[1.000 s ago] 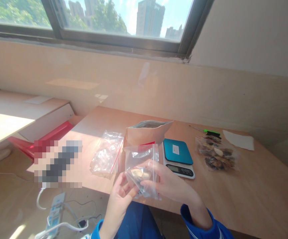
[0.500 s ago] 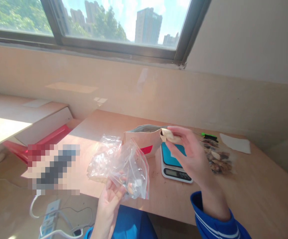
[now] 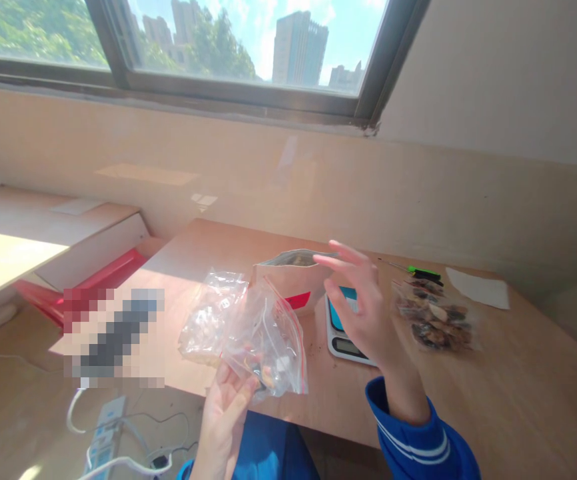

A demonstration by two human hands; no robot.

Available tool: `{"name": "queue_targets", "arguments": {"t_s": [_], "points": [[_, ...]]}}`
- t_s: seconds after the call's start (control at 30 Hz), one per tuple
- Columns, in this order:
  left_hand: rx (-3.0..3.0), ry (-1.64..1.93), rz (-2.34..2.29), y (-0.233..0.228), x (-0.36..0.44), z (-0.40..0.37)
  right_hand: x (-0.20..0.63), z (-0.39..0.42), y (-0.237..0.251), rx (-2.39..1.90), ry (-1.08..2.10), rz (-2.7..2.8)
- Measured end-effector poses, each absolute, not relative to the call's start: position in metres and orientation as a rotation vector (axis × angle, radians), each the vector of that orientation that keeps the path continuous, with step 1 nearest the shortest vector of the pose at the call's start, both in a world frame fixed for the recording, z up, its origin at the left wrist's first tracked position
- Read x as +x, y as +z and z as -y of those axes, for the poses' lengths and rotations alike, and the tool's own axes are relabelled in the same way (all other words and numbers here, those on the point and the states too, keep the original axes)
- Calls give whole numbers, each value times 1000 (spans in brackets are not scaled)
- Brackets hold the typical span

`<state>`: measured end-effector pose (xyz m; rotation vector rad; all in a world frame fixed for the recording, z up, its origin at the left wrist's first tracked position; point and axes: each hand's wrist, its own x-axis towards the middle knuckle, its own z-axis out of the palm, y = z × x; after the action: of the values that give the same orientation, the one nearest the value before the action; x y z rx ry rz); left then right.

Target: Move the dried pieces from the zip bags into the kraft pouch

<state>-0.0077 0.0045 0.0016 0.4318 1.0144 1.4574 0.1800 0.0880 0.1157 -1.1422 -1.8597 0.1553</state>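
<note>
Above the kraft pouch [image 3: 293, 280] at twelve o'clock, my right hand [image 3: 363, 313] now hangs open, its piece gone; my left hand [image 3: 228, 413] grips the zip bag [image 3: 268, 340].

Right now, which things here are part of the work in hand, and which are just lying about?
In use: left hand holding zip bag; right hand open over kraft pouch; kitchen scale.
Lying about: empty zip bags, filled bag, green-handled tool, paper, power strip.

The person wears a bright blue long-sleeved jacket [image 3: 418, 447] with thin white stripes near the right cuff
</note>
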Motion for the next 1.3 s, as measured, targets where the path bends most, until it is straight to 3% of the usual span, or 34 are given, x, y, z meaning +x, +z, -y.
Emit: {"name": "queue_targets", "arguments": {"t_s": [0.23, 0.4, 0.87, 1.07, 1.3], "points": [[525, 1436, -892, 5, -9, -1, 162, -54, 85, -1012, 951, 1874], [541, 1394, -954, 13, -10, 0, 155, -51, 82, -1120, 1273, 1881], [653, 1367, -1005, -4, -19, -8, 154, -46, 90, -1026, 1249, 2289], [573, 1300, -1002, 14, -20, -5, 152, -50, 83, -1073, 1056, 2199], [459, 1310, -992, 19, -22, -3, 159, -50, 85, -1139, 1115, 2052]]}}
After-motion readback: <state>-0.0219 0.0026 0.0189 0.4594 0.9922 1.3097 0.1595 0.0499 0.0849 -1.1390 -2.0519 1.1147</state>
